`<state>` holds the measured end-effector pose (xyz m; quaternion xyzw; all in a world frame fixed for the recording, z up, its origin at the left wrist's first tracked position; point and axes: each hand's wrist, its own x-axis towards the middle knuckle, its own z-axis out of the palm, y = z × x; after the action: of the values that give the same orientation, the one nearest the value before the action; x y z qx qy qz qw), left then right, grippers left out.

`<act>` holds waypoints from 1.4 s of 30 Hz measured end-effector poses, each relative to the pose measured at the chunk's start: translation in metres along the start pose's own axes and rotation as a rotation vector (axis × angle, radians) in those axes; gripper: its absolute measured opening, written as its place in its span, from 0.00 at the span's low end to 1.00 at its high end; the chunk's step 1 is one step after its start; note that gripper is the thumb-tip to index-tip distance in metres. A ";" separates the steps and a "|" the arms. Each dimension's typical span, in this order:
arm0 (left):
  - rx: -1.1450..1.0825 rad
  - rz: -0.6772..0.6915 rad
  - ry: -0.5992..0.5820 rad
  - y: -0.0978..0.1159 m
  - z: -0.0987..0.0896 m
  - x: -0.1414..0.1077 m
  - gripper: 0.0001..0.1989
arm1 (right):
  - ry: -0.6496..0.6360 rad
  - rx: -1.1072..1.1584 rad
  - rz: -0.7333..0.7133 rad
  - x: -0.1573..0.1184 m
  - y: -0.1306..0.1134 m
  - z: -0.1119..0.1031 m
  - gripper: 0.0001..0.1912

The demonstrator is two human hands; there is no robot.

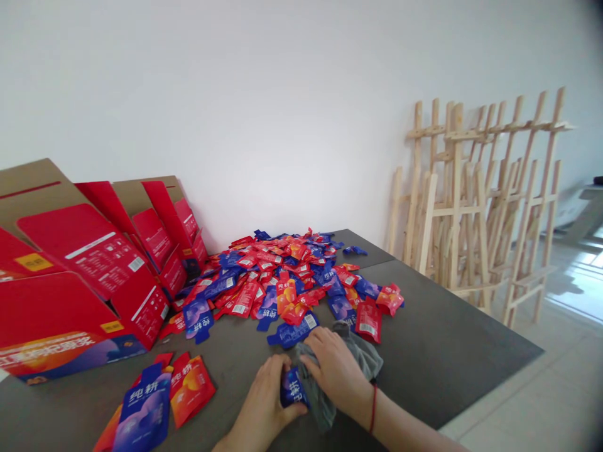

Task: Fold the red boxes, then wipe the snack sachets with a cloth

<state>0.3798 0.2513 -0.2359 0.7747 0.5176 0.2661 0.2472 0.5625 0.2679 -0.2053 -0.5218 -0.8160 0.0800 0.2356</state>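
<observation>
Near the front of the dark table, my left hand (268,402) grips a blue pouch (293,388) with white lettering, fingers along its left side and thumb across its lower part. My right hand (336,369) is closed on a grey cloth (360,353), which lies against the pouch's right side and hides part of it. Just beyond the hands another blue pouch (294,331) lies flat. A red pouch (369,320) rests behind the cloth. To the left, a blue pouch (144,408) overlaps orange ones, beside a red-orange pouch (191,386).
A large heap of red and blue pouches (264,267) covers the back of the table (438,333). Open red cartons (61,314) stand along the left. Beyond the table's right edge, wooden easels (456,207) lean near the white wall (282,113).
</observation>
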 end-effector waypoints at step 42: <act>0.003 0.315 -0.172 -0.008 -0.029 0.004 0.13 | 0.007 -0.054 0.151 -0.008 0.031 -0.010 0.08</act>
<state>0.3565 0.2605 -0.2195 0.8664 0.3672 0.2335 0.2448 0.5955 0.2737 -0.2104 -0.5883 -0.7753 0.0735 0.2176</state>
